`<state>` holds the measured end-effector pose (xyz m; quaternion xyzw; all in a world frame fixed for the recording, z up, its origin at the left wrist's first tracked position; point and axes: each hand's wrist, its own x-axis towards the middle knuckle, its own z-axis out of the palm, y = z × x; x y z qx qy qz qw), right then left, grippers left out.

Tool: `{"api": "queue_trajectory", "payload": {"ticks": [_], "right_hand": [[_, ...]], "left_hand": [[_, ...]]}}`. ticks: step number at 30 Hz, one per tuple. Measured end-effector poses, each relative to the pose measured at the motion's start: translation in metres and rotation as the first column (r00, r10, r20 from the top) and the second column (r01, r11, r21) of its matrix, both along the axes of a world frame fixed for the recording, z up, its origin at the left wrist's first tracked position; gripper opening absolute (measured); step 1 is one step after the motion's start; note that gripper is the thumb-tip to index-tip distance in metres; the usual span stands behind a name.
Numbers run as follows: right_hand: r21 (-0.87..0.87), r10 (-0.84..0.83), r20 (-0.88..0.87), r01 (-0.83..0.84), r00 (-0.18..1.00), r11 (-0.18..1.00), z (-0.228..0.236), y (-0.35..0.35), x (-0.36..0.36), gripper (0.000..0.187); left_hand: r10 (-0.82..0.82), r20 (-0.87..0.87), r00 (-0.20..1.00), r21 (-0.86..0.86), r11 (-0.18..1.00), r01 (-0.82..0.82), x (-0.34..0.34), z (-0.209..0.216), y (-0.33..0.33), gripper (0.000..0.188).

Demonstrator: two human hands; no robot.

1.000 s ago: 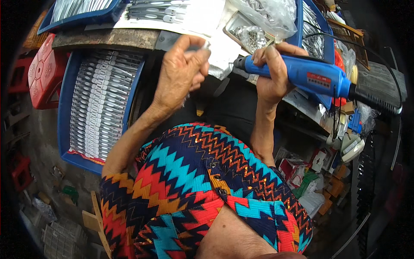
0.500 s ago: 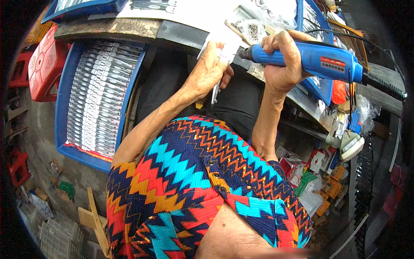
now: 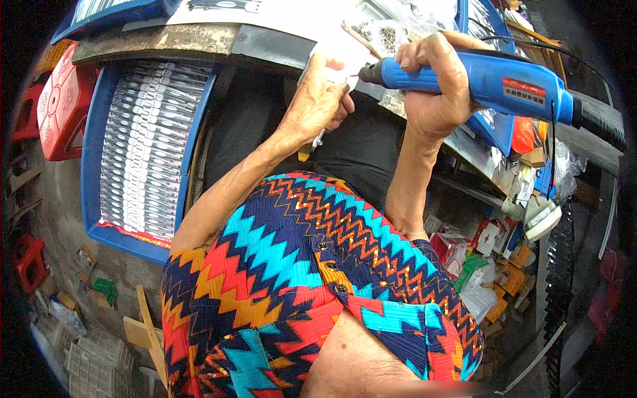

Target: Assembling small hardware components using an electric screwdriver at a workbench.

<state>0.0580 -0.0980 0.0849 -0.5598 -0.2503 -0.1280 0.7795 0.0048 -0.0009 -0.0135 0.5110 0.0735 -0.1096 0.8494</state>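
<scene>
My right hand (image 3: 441, 83) is wrapped round a blue electric screwdriver (image 3: 488, 79), held level with its black nose pointing left. My left hand (image 3: 317, 99) is closed on a small white-and-silver piece (image 3: 341, 75). Below the fingers a bit of its metal end (image 3: 318, 138) shows; the palm hides most of the rest. The screwdriver's nose is right up against the white part; whether the bit touches it is too small to tell. To the left, a blue tray (image 3: 91, 159) holds rows of slim silver-and-white pieces (image 3: 147, 132).
A worktable edge (image 3: 275, 50) runs in front of me, with a plastic bag (image 3: 421, 16) on top. Another blue tray (image 3: 126, 10) stands at the far left. A red stool (image 3: 63, 106) is beside the left tray. The screwdriver's black cable (image 3: 600, 129) trails off right.
My left hand has shifted a little left and turned, so less of the piece's metal end shows. The screwdriver has moved slightly with it, its rear end now lower and further right.
</scene>
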Motion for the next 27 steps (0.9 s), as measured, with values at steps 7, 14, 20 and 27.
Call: {"api": "queue_trajectory", "payload": {"ticks": [7, 14, 20, 27], "right_hand": [[-0.032, 0.011, 0.053, -0.009, 0.999, 0.999, -0.002, 0.0, 0.0, 0.011], [-0.037, 0.043, 0.068, -0.041, 0.997, 0.999, -0.002, -0.002, 0.0, 0.011], [-0.089, 0.199, 0.049, -0.195, 0.979, 0.977, -0.004, -0.005, 0.005, 0.015], [-0.084, 0.337, 0.005, -0.336, 0.941, 0.938, -0.006, -0.012, 0.011, 0.019]], "left_hand": [[-0.015, 0.005, 1.0, 0.018, 1.0, 0.015, 0.001, -0.001, 0.001, 0.029], [-0.018, 0.002, 1.0, 0.036, 0.999, 0.018, 0.0, 0.005, 0.001, 0.027], [0.0, -0.013, 1.0, 0.003, 1.0, 0.0, -0.003, 0.004, 0.002, 0.029], [-0.022, 0.061, 0.998, 0.026, 0.999, 0.021, -0.001, -0.002, 0.002, 0.025]]}}
